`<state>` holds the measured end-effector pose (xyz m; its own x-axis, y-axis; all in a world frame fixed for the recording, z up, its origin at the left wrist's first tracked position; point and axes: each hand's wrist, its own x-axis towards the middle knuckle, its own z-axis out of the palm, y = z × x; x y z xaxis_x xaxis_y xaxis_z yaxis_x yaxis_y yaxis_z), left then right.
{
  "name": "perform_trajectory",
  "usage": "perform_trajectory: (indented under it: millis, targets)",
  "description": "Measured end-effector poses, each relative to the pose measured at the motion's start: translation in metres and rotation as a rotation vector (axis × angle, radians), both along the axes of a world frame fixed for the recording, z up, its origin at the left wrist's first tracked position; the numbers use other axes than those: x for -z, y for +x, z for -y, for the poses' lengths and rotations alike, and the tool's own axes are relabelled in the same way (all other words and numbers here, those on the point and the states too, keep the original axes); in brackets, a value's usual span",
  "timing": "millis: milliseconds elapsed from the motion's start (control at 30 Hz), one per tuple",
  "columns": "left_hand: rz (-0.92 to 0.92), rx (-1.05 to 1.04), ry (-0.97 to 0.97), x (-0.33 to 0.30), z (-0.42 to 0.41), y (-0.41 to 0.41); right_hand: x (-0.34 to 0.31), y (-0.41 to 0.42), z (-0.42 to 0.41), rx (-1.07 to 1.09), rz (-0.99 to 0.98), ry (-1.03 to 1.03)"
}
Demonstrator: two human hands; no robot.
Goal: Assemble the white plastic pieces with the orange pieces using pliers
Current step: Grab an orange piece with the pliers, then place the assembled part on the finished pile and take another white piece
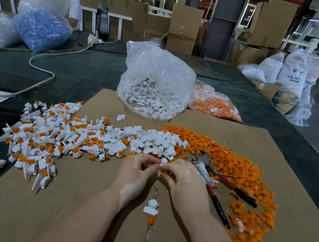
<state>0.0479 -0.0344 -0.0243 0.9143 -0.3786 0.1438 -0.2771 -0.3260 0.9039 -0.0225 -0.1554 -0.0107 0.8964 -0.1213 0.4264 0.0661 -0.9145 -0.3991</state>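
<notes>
Leftmost, a heap of joined white-and-orange parts (44,139) spreads over the cardboard sheet (74,212), running left to right into loose white plastic pieces (157,141). Near the sheet's middle the left hand (134,172) curls its fingers, tips meeting those of the right hand (182,180); together they pinch a small white piece (164,161) with orange showing beneath it. One assembled part (152,207) lies between the wrists, white end away, orange end toward the person. Right of the hands the pliers (218,180) lie untouched, jaws up-left, red-black handles pointing down-right across the orange pieces (242,167).
</notes>
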Motion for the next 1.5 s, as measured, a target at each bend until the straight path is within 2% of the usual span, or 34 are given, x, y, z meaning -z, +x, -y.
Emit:
perform_trajectory:
  millis: [133,333,600,700,800,867,1100,1267,1367,1433,1500]
  targets:
    - [-0.17,0.101,-0.162,0.0,-0.005,-0.003,-0.001,-0.001,-0.001,0.03,0.038,0.036]
    - [0.016,0.16,-0.064,-0.001,-0.003,-0.008,0.001,-0.002,-0.006,0.014,0.037,0.045]
    - [0.05,0.146,-0.005,0.0,-0.003,-0.011,-0.003,-0.005,-0.011,0.003,0.087,-0.082]
    - [0.071,0.132,0.021,0.0,-0.004,-0.01,-0.004,-0.002,-0.005,0.034,0.019,0.065]
    - [0.045,0.131,0.051,0.0,-0.003,-0.01,-0.011,-0.001,0.004,0.099,0.042,0.282]
    - [0.011,0.118,0.061,0.0,-0.003,-0.01,-0.015,0.0,0.01,0.145,0.055,0.352]
    - [0.041,-0.01,0.105,0.001,-0.001,-0.008,-0.015,-0.002,0.021,0.197,0.05,0.374]
    - [0.038,-0.327,0.107,0.002,0.0,-0.003,-0.017,-0.007,0.031,0.242,0.055,0.398]
    - [0.088,-0.411,0.19,0.0,0.003,-0.007,-0.018,-0.01,0.039,0.27,0.055,0.419]
    - [0.203,-0.374,0.253,0.0,0.005,-0.013,-0.019,-0.011,0.043,0.275,0.072,0.419]
    - [0.308,-0.145,0.287,-0.004,0.006,-0.019,-0.021,-0.011,0.046,0.277,0.081,0.427]
